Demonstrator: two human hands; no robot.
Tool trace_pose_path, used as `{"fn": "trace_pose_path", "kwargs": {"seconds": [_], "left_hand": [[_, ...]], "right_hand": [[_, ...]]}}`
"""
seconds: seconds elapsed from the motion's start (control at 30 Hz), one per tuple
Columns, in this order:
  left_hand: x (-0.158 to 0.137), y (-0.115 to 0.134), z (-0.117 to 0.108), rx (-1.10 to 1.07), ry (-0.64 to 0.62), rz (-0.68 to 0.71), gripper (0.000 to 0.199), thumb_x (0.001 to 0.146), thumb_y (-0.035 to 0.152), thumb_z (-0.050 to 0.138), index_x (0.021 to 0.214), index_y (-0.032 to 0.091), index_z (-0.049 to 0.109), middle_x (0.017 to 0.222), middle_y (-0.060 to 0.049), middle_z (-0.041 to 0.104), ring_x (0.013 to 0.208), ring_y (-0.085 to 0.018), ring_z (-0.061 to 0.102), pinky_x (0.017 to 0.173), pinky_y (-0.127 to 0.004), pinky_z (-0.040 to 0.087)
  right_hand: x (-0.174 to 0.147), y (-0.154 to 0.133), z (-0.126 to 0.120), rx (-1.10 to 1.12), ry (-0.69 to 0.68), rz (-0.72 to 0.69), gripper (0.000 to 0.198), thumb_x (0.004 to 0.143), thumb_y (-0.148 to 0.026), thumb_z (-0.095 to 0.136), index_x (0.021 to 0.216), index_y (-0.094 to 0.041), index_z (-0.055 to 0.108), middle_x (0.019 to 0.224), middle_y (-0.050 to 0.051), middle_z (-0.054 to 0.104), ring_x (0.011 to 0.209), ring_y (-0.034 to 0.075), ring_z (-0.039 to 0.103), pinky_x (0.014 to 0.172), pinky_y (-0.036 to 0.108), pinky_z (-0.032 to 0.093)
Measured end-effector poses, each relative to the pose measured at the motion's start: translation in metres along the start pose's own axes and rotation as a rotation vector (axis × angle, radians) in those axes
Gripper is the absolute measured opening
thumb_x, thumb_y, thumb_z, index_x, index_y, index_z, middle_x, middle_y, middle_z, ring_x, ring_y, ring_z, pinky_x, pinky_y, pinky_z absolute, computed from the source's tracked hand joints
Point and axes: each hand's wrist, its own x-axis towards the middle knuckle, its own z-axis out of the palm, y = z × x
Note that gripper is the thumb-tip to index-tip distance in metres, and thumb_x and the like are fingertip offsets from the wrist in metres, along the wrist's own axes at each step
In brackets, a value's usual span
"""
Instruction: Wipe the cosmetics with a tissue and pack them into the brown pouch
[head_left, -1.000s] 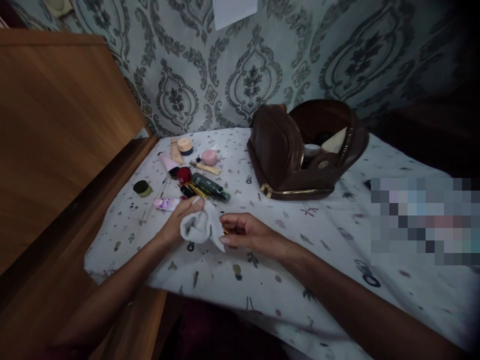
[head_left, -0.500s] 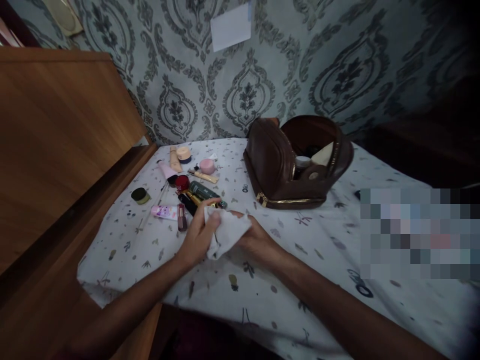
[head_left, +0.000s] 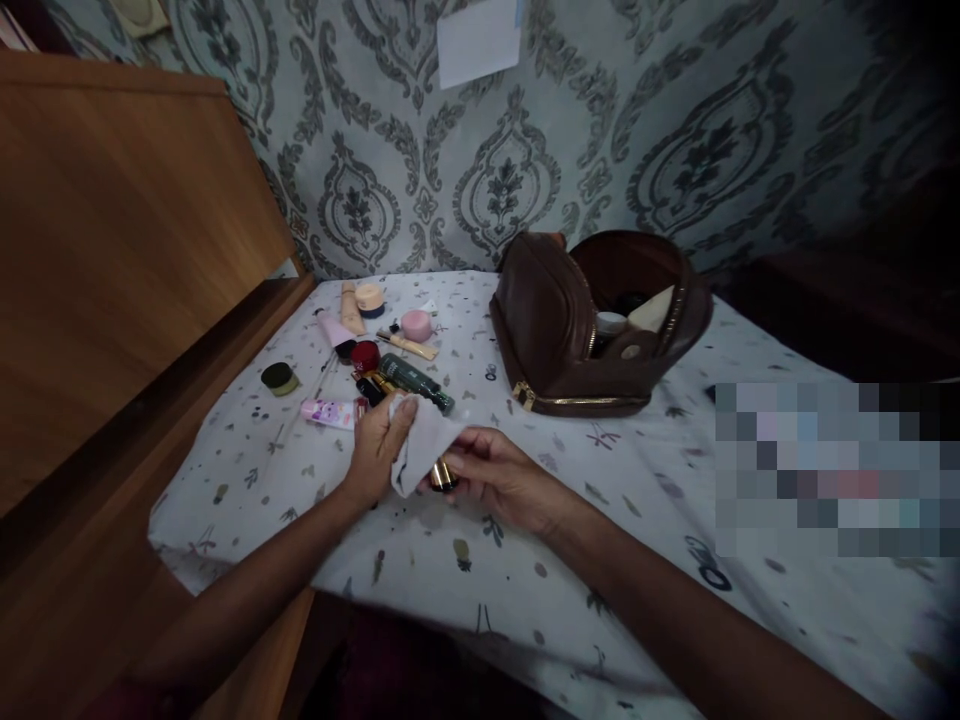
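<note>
My left hand is closed on a white cloth, thumb pressed on top of it. The cloth drapes over part of a small gold-and-black cosmetic container. Fingers of my right hand grip that container at its lower end; its upper part is hidden by the cloth. Just beyond the hands lie a dark green tube, a red round jar and black-and-gold cosmetics. A pink-and-white tube lies left of my left hand.
An unzipped brown leather bag stands at the back right with items inside. A dark green-lidded jar, a pink jar and a peach jar sit on the patterned tablecloth. A wooden panel rises at left.
My right hand has turned and drawn slightly toward me, so the gold-and-black container now shows below the cloth. My left hand has shifted a little left with the cloth.
</note>
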Motion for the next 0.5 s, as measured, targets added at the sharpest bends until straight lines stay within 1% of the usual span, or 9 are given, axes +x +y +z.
{"fn": "trace_pose_path", "kwargs": {"seconds": [0.03,0.1,0.17,0.23,0.27,0.4,0.5], "left_hand": [[0.0007,-0.0008,-0.0006,-0.016,0.007,-0.012,0.038,0.096,0.051,0.042,0.074,0.02,0.047,0.064,0.004,0.046,0.059,-0.012,0.043,0.055,-0.024,0.035],[0.0028,-0.0023,-0.001,-0.015,0.026,-0.021,0.031,0.096,0.047,0.045,0.082,0.02,0.052,0.07,0.003,0.051,0.063,-0.012,0.047,0.059,-0.024,0.037],[0.0052,-0.0041,-0.0009,0.025,0.064,0.001,0.022,0.095,0.04,0.047,0.095,0.02,0.055,0.081,0.001,0.057,0.072,-0.014,0.052,0.065,-0.025,0.04],[0.0074,-0.0065,-0.001,0.058,0.097,0.033,0.02,0.095,0.035,0.048,0.106,0.02,0.056,0.093,-0.001,0.06,0.081,-0.016,0.054,0.072,-0.026,0.041],[0.0081,-0.0078,-0.001,0.065,0.102,0.043,0.021,0.095,0.033,0.047,0.108,0.02,0.056,0.096,-0.002,0.061,0.083,-0.017,0.055,0.074,-0.027,0.042],[0.007,-0.0092,0.0003,0.059,0.054,0.05,0.021,0.095,0.029,0.042,0.102,0.02,0.06,0.092,-0.002,0.062,0.086,-0.019,0.056,0.078,-0.03,0.042],[0.0024,-0.0034,0.0038,0.054,0.004,0.081,0.026,0.096,0.03,0.039,0.098,0.018,0.062,0.09,-0.003,0.059,0.089,-0.02,0.056,0.082,-0.032,0.043]], "right_hand": [[-0.0005,-0.001,-0.0001,0.03,-0.014,0.008,0.036,0.073,-0.038,0.08,0.099,-0.016,0.067,0.083,0.003,0.07,0.075,0.014,0.068,0.061,0.022,0.05],[-0.0006,-0.0025,-0.0008,0.08,-0.001,-0.005,0.036,0.074,-0.036,0.081,0.102,-0.017,0.068,0.085,0.003,0.07,0.076,0.012,0.069,0.063,0.02,0.051],[0.0001,-0.0032,-0.0014,0.107,0.037,-0.028,0.037,0.072,-0.035,0.083,0.101,-0.017,0.069,0.084,0.002,0.071,0.076,0.011,0.068,0.063,0.018,0.051],[0.0013,-0.0029,-0.0013,0.103,0.072,-0.044,0.036,0.07,-0.035,0.085,0.097,-0.016,0.07,0.083,0.003,0.071,0.075,0.011,0.067,0.063,0.017,0.051],[0.0019,-0.0025,-0.0009,0.093,0.088,-0.049,0.035,0.069,-0.035,0.085,0.094,-0.015,0.071,0.083,0.003,0.071,0.075,0.011,0.067,0.062,0.017,0.05],[0.0027,0.0004,0.0019,0.032,0.137,-0.055,0.032,0.066,-0.036,0.087,0.086,-0.016,0.073,0.08,0.001,0.069,0.072,0.01,0.064,0.058,0.017,0.05],[0.0026,0.003,0.0028,0.0,0.168,-0.051,0.036,0.063,-0.036,0.088,0.089,-0.016,0.073,0.081,0.001,0.068,0.07,0.011,0.063,0.06,0.021,0.053]]}}
